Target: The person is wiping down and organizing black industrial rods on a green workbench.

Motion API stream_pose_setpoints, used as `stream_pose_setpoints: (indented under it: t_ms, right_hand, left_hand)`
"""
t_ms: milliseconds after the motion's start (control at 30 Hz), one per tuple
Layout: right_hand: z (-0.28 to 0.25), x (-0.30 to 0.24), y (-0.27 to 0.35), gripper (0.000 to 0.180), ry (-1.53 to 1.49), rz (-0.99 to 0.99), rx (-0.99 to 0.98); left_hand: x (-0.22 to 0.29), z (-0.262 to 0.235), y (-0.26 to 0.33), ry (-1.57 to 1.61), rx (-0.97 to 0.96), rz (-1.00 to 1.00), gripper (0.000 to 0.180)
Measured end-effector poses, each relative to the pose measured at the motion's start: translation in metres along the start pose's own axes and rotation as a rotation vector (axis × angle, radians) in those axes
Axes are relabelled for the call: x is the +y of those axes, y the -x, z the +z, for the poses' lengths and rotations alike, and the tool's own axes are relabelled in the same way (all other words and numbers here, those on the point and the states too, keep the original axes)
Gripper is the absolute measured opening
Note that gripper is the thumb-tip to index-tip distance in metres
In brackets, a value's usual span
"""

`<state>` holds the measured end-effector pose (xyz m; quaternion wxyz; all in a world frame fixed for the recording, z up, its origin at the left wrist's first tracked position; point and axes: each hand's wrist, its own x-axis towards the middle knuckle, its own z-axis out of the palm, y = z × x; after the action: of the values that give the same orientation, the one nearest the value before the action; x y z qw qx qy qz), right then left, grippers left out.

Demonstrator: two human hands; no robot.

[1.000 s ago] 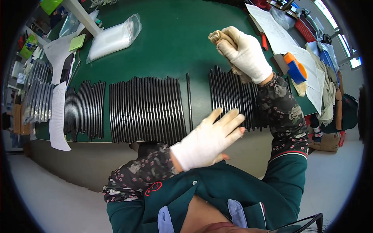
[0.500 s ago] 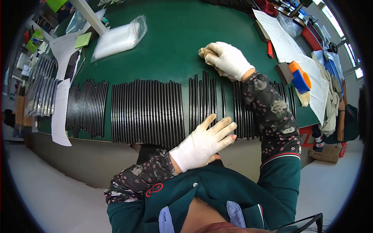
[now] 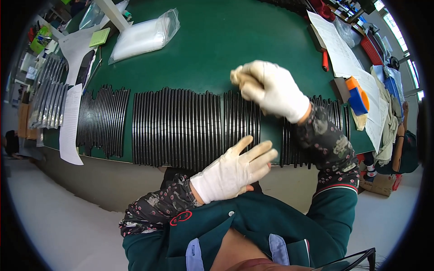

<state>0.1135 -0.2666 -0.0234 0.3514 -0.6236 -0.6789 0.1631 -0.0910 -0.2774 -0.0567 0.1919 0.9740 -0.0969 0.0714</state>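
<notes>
green table (image 3: pixel 203 49) bears clear bag (image 3: pixel 172 23) with white contents (image 3: pixel 140 39); left hand (image 3: pixel 233 170) spread beside black rods (image 3: pixel 239 119); right hand (image 3: pixel 273 88) curled, grip unclear.

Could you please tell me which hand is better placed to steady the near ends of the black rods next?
Probably the left hand: it is open, close to the near ends of the black rods, while the right hand is curled near their far ends.

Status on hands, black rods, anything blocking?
Left hand open, spread. Right hand curled, contents unclear. Black rods lined up in groups; right forearm hides some.
</notes>
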Motion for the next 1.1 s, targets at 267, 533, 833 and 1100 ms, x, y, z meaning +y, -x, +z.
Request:
stream_pose_setpoints:
  t_ms: [267, 533, 833, 1100]
  right_hand:
    - [0.042, 0.019, 0.006, 0.009, 0.398, -0.495, -0.251]
    - [0.059, -0.02, 0.018, 0.006, 0.148, -0.616, -0.559]
    - [0.078, -0.02, 0.012, 0.006, -0.083, -0.723, -0.457]
    - [0.068, -0.006, -0.027, 0.007, 0.168, -0.534, -0.089]
  left_hand:
    - [-0.009, 0.008, 0.021, 0.106, -0.041, 0.047, 0.073]
    - [-0.011, 0.01, 0.02, 0.154, -0.083, 0.027, 0.072]
    - [-0.012, 0.007, 0.021, 0.14, -0.046, 0.028, 0.07]
    - [-0.015, 0.004, 0.018, 0.103, -0.083, 0.048, 0.07]
